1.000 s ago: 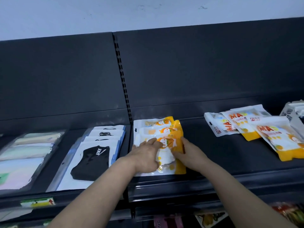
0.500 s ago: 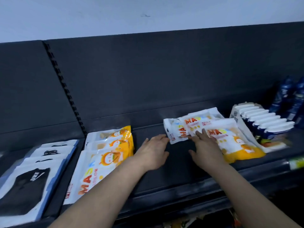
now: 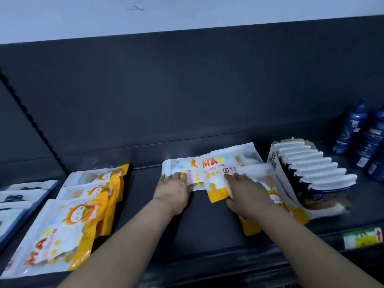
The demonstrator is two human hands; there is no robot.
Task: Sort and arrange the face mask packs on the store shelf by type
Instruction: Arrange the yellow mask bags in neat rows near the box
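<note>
Head view: left hand (image 3: 173,192) and right hand (image 3: 247,193) lie with fingers (image 3: 234,178) flat and open on the loose mask packs (image 3: 214,164), askew on the shelf (image 3: 207,235) beside a carton (image 3: 275,161). They are likely pressing them together to gather, since the matching orange stack (image 3: 83,206) sits neatly well to the left.

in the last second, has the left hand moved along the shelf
Yes. The left hand went right, away from the tidy orange stack, and now touches the left edge of the loose packs.
</note>
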